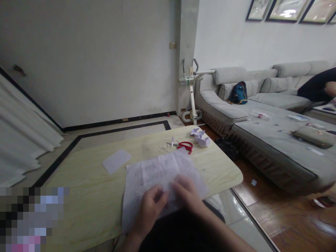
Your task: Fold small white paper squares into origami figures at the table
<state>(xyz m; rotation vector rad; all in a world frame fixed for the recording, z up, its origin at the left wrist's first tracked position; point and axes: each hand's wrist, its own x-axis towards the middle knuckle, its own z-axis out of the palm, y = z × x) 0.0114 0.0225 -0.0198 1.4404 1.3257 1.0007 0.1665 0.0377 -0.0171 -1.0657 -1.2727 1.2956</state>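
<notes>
A large creased sheet of paper (154, 171) with faint writing lies at the table's near edge, under both hands. Over its lower middle, my left hand (153, 204) is closed with curled fingers; what they hold, if anything, is hidden. My right hand (185, 192) is close by on the right, smeared by motion, so its grip does not show. Beyond the sheet's top edge lie red-handled scissors (186, 146) among small paper scraps (172, 141). Folded white paper pieces (202, 138) stand near the far right corner. To the left rests a small blank paper (116, 161).
The pale wooden table (86, 196) has a rounded right corner. A grey sofa (275, 150) stands to the right, with a dark blue bag (239, 92) on it and part of a person (319, 85) at the far right. An exercise machine (193, 98) stands behind the table.
</notes>
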